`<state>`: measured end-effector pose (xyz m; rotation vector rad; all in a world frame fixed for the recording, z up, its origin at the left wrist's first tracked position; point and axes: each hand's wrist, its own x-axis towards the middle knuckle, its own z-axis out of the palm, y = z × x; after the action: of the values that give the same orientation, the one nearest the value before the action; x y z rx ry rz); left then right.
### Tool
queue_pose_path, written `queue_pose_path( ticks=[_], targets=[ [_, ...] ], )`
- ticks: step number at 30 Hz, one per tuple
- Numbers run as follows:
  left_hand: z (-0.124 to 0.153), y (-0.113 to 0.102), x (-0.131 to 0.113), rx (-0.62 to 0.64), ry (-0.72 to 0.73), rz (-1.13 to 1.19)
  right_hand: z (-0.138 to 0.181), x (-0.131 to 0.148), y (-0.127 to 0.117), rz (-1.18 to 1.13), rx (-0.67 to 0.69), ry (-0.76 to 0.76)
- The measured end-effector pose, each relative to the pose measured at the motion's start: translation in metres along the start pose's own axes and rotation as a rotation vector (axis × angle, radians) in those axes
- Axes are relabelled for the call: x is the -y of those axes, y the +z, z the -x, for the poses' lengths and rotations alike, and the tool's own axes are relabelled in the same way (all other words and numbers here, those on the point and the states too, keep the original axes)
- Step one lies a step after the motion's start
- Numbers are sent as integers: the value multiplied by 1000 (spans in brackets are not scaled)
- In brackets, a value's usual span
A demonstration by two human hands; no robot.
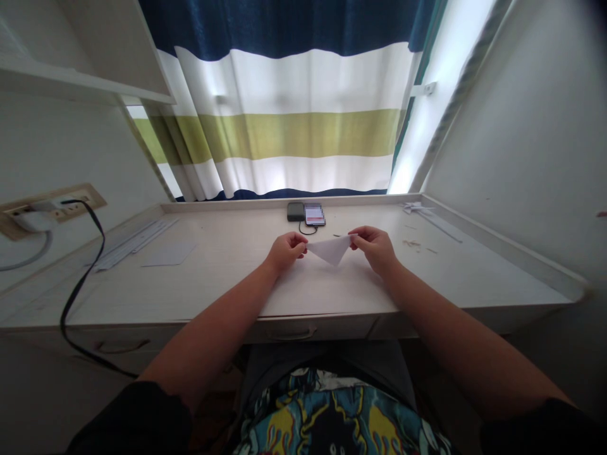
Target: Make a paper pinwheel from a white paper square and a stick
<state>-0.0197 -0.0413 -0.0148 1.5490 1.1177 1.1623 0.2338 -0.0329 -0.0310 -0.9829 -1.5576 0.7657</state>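
A piece of white paper [333, 250], folded into a triangle, is held up between my two hands, its point toward the desk. My left hand [287, 250] pinches the left corner with thumb and fingers. At the opposite corner, my right hand [373, 246] grips the paper the same way. Just beyond the paper lie a phone [314, 213] with a lit screen and a dark box-shaped device [295, 212], with a short black cable [307, 232] by them. Whether the paper's tip touches the desk I cannot tell.
White paper strips [133, 246] and a flat sheet [169, 254] lie on the desk [227, 284] at left. Folded paper pieces [417, 207], a thin stick [443, 229] and small scraps [411, 244] are at right. A black cord [78, 287] hangs from the wall socket [52, 205].
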Motion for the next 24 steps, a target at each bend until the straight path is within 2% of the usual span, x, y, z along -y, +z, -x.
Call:
queue_pose_path(
  ticks=[10,24],
  targets=[
    [-1,-1,5,16,108,-69,3,3,-2,39,-8,-14],
    [7,0,-6,68,112,-141,2,0,-2,5,-21,63]
  ],
)
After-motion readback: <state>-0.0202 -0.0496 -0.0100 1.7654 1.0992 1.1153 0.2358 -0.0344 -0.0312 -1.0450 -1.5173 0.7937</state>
